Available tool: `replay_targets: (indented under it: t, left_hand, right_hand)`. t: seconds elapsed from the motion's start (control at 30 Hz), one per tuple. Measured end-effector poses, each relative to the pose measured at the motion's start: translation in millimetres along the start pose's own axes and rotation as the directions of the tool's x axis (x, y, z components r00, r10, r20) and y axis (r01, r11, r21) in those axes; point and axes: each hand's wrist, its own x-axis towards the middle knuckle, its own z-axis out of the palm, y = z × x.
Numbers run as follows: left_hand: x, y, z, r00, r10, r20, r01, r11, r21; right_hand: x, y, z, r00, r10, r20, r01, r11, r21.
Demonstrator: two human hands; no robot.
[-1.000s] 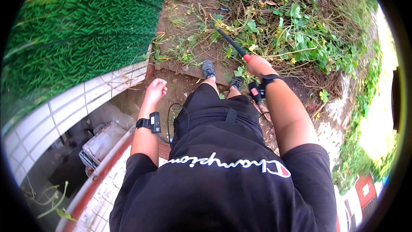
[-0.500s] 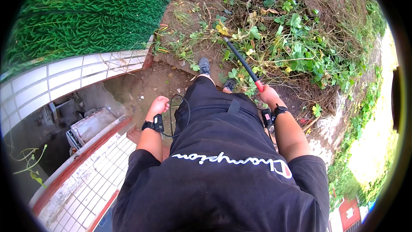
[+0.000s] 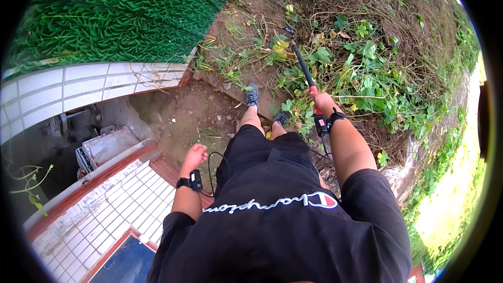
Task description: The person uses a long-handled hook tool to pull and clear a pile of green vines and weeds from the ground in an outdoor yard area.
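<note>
My right hand (image 3: 323, 101) is wrapped around the red grip of a long tool with a black shaft (image 3: 302, 65). The shaft slants up and away from me, and its far end, with a small dark tip, lies among vines and yellow leaves, so its head cannot be made out clearly. My left hand (image 3: 196, 155) hangs at my left side, fingers curled in with nothing visible in them. Each wrist wears a black strap with a small box; a black cable (image 3: 210, 170) loops from the left one. Green leafy vines (image 3: 367, 73) spread ahead of my right hand.
My shoes (image 3: 252, 95) stand on bare soil and a flat slab. To the left run a white-tiled wall (image 3: 84, 85), a green grass-patterned sheet (image 3: 131, 15) and a sunken recess holding a pale box (image 3: 112, 145). Dry stems (image 3: 408, 36) heap up at the far right.
My right hand and the tool have moved forward, the tip shifting slightly up and right. My left hand has dropped back a little. My legs and the wall show more of themselves.
</note>
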Motion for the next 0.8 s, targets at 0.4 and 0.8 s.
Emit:
replay_targets:
  t: [0.4, 0.8]
  left_hand:
    - [5, -47, -1, 0.992, -0.124, -0.023, 0.124, 0.992, -0.001]
    - [26, 58, 7, 0.992, 0.123, 0.011, -0.124, 0.992, 0.031]
  right_hand:
    - [1, 13, 30, 0.998, 0.06, 0.029, -0.054, 0.979, -0.195]
    - [-22, -6, 26, 0.988, -0.125, -0.088, 0.104, 0.973, -0.206]
